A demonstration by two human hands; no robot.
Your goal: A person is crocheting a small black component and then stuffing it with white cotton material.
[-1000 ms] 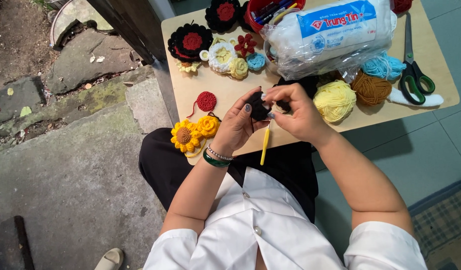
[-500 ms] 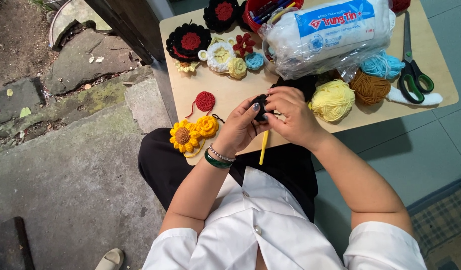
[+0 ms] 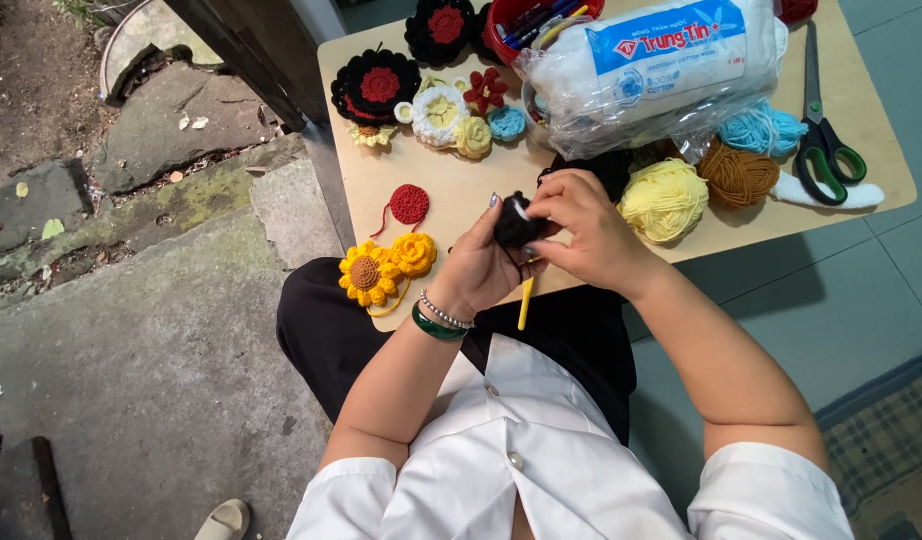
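Both hands pinching a small black crochet piece [image 3: 514, 222] between them, just above the near edge of the counter [image 3: 451, 200]; left hand [image 3: 481, 265] cupping it from below with fingertips closed on it, right hand [image 3: 586, 230] closing thumb and fingers on its top side, a bit of white showing at the pinch. Yellow crochet hook [image 3: 525, 303] is hanging down below the hands, tucked at the left palm; exact hold on it hidden. Piece is looking soft, light, squashy, not fragile and not slippery; judging it best held at the edge with fingertips, light pressure, since it will deform if squeezed hard. Black yarn strand is trailing from it, too thin to follow. Left wrist is wearing a green bangle [image 3: 436, 325] and a bead bracelet. Lying around on the counter: yellow crochet sunflower [image 3: 366, 275] and orange flower [image 3: 414, 253] near the left hand, red crochet disc [image 3: 409, 204], black-and-red flowers [image 3: 377, 87], small cream, red and blue flowers, pale yellow yarn ball [image 3: 664, 200] just beside the right hand, brown yarn ball [image 3: 738, 175], blue yarn [image 3: 761, 130], bag of white stuffing [image 3: 651, 70], green-handled scissors [image 3: 824, 140]. Counter is sitting over the person's lap.
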